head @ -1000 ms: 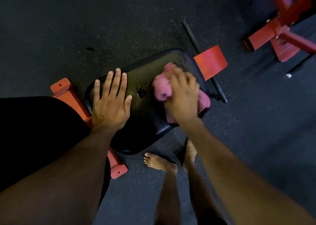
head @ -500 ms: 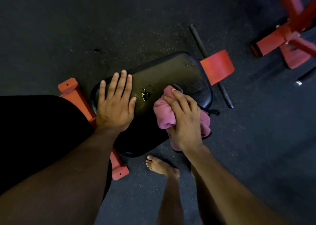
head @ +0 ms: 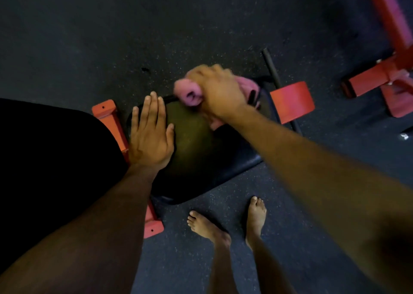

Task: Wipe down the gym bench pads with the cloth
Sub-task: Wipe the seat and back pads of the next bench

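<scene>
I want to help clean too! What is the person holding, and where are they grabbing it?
The right hand grips the bunched pink cloth around its middle. The left hand holds nothing.

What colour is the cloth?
Pink, seen in the head view: the cloth under the right hand.

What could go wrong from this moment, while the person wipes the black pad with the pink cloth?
1. The right hand pushes the pink cloth at the far edge of the bench pad; the cloth may slide off onto the floor.
2. The left hand leans flat on the pad. If the pad is wet, it may slip.
3. The bare feet stand close to the red frame foot; a toe may hit it.
</scene>
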A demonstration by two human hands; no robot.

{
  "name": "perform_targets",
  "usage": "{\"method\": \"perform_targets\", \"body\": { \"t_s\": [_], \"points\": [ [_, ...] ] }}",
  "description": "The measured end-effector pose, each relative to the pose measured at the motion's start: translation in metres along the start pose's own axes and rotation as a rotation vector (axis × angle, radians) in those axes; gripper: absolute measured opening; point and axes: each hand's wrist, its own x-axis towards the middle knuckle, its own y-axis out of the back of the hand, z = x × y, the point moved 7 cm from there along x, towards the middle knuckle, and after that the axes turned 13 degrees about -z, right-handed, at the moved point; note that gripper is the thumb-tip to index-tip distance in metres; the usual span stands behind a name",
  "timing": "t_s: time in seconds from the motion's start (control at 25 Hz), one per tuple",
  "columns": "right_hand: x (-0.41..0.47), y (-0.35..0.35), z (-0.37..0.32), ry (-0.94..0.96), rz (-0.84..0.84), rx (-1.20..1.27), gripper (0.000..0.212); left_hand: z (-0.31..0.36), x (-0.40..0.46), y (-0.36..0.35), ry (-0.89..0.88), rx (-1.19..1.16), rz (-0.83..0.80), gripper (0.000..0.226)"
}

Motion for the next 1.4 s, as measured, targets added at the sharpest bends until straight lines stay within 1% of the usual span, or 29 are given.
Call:
{"method": "perform_targets", "body": {
  "t_s": [0.08,0.12,0.2,0.24,0.28,0.36,0.44,0.52,0.6,0.68,0.72,0.76,0.8,0.84,0.88,0.92,0.96,1.04,1.08,1.12,1.16,1.2,1.24,1.28,1.32,1.4],
  "points": [
    [-0.015,0.013,0.066,-0.079,0.055,0.064,0.041,0.002,0.001,0.000,0.014,0.015,-0.017,0.070],
    [-0.034,0.017,0.093,-0.094,0.090,0.143,0.041,0.004,0.001,0.000,0.014,0.023,-0.015,0.071],
    [-0.082,0.009,0.115,-0.145,0.121,0.266,0.050,0.002,0.000,-0.001,0.023,0.023,-0.019,0.071],
    [-0.107,-0.002,0.112,-0.193,0.107,0.280,0.056,0.001,0.000,-0.001,0.027,0.019,-0.021,0.071],
    [-0.125,-0.011,0.097,-0.202,0.105,0.245,0.062,0.002,-0.001,-0.001,0.023,0.025,-0.017,0.070],
    [-0.120,-0.027,0.047,-0.022,0.052,0.123,0.068,0.004,0.000,0.001,0.014,0.043,-0.003,0.070],
    [-0.081,-0.035,-0.009,0.162,-0.026,0.037,0.068,0.002,0.000,0.001,0.011,0.042,0.008,0.069],
    [-0.034,-0.018,-0.035,0.220,-0.030,-0.008,0.061,0.002,-0.002,0.001,0.006,0.046,0.021,0.067],
    [-0.002,0.002,-0.008,0.135,-0.028,0.025,0.051,0.002,-0.001,0.000,0.004,0.033,0.005,0.068],
    [-0.008,0.013,0.044,0.034,0.024,0.035,0.047,0.004,-0.001,0.002,-0.002,0.010,0.001,0.069],
    [-0.023,0.016,0.075,-0.038,0.093,0.077,0.046,0.004,-0.001,0.004,0.001,0.012,0.005,0.069],
    [-0.049,0.013,0.100,-0.140,0.181,0.192,0.046,0.002,0.000,0.004,0.007,0.019,0.003,0.069],
    [-0.082,0.003,0.116,-0.285,0.223,0.352,0.047,0.001,-0.001,0.004,0.010,0.026,-0.007,0.069],
    [-0.119,-0.012,0.119,-0.404,0.250,0.447,0.050,0.002,-0.001,0.005,0.013,0.030,-0.012,0.068],
    [-0.151,-0.028,0.110,-0.436,0.255,0.506,0.053,0.005,-0.002,0.004,0.015,0.035,-0.013,0.068],
    [-0.172,-0.034,0.096,-0.422,0.248,0.507,0.055,0.006,-0.001,0.002,0.016,0.037,-0.015,0.068],
    [-0.183,-0.035,0.087,-0.372,0.255,0.545,0.052,0.006,0.000,0.002,0.016,0.039,-0.024,0.068],
    [-0.172,-0.012,0.094,-0.306,0.319,0.629,0.033,0.002,0.000,0.007,0.033,0.043,-0.020,0.067],
    [-0.162,0.000,0.112,-0.357,0.343,0.650,0.021,0.003,0.001,0.010,0.040,0.042,-0.020,0.067],
    [-0.155,0.006,0.131,-0.417,0.356,0.742,0.008,0.008,-0.002,0.012,0.042,0.047,-0.032,0.067],
    [-0.141,0.010,0.147,-0.439,0.319,0.817,0.011,0.017,-0.006,0.012,0.048,0.046,-0.039,0.067],
    [-0.123,0.010,0.157,-0.409,0.230,0.830,0.015,0.034,-0.009,0.011,0.041,0.044,-0.037,0.068],
    [-0.108,0.004,0.158,-0.395,0.133,0.795,0.021,0.053,-0.013,0.003,0.035,0.043,-0.045,0.070],
    [-0.096,-0.001,0.154,-0.384,0.090,0.765,0.027,0.069,-0.018,-0.003,0.025,0.050,-0.062,0.073],
    [-0.087,-0.005,0.146,-0.350,0.095,0.777,0.026,0.076,-0.024,-0.010,0.018,0.061,-0.085,0.075],
    [-0.099,-0.015,0.142,-0.279,0.187,0.814,0.017,0.081,-0.026,-0.020,-0.005,0.085,-0.115,0.078]
  ]
}}
